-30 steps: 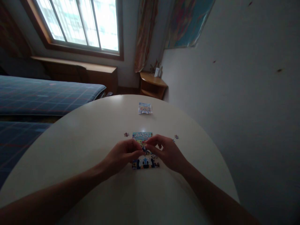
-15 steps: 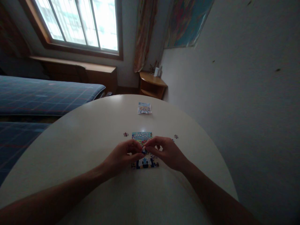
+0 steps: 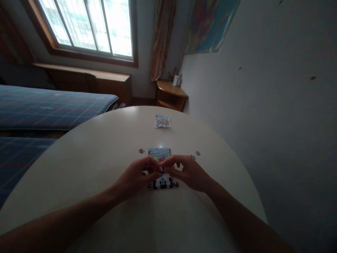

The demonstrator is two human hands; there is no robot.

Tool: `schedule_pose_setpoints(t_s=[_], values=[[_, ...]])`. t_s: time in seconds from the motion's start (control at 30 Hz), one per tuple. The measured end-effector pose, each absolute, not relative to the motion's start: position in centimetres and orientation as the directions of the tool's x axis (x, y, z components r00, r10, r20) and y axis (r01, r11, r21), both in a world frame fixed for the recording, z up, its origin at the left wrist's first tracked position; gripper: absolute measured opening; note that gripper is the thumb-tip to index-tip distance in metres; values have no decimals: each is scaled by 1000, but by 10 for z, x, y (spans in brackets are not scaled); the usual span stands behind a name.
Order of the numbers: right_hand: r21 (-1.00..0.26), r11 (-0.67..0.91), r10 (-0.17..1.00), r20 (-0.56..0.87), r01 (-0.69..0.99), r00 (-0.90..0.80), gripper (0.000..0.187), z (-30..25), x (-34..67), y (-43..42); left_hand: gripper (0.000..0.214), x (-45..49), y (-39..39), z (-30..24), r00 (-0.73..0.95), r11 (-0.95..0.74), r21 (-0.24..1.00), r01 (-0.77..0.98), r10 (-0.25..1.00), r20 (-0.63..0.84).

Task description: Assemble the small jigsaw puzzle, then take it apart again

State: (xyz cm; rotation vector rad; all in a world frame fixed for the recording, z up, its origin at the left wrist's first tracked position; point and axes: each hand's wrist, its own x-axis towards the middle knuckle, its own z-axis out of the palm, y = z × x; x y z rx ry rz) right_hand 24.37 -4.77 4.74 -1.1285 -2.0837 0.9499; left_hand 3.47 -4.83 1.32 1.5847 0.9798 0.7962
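Note:
A small colourful jigsaw puzzle (image 3: 159,153) lies flat on a round white table (image 3: 105,158). My left hand (image 3: 135,175) and my right hand (image 3: 188,172) hover over its middle, fingertips pinched together where they meet. Between those fingertips sits something small, likely a puzzle piece, too dark to name. One loose piece (image 3: 141,151) lies left of the puzzle, and another loose piece (image 3: 197,153) lies to its right. Both hands cover the puzzle's centre.
A small printed packet (image 3: 162,121) rests near the table's far edge. A bed with a blue checked cover (image 3: 50,105) stands to the left, a wooden corner shelf (image 3: 171,95) beyond the table, and a wall (image 3: 263,105) close on the right.
Both hands have sunk a little towards the puzzle and drawn closer, the fingertips staying pinched. The loose pieces and the packet have not moved.

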Motion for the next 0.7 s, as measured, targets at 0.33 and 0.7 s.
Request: schedule_pose_setpoints(t_s=[0.33,0.7], values=[[-810,325,904,116,488,-411,17,46,242,-47,21,34,-47,14,436,-190,952,238,897,70],[-781,341,875,60,524,-480,18,44,247,-47,19,31,-45,13,356,-291,853,432,925,135]])
